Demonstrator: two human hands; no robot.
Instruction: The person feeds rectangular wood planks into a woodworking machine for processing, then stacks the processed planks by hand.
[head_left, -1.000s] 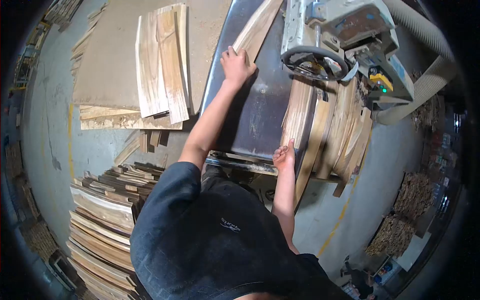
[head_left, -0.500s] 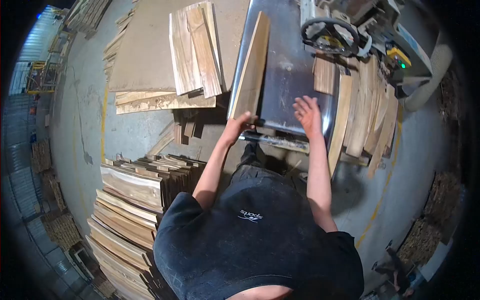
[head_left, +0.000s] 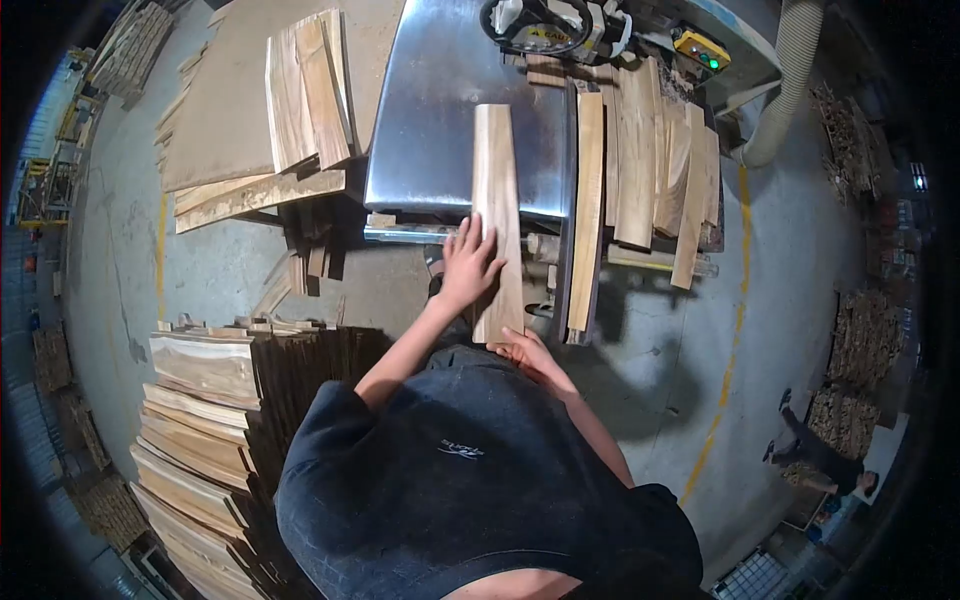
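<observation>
Left hand (head_left: pixel 467 265) lies fingers-spread over the wooden plank (head_left: pixel 497 190), right hand (head_left: pixel 532 357) kinda has its near end gripped; metal machine table (head_left: pixel 430 120) sits just beyond.

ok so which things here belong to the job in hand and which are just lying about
Likely the job:
board, with left hand on it and right hand at its near end
metal table
machine

Probably lying about:
far-right wood piles
top-left wood pile
</observation>
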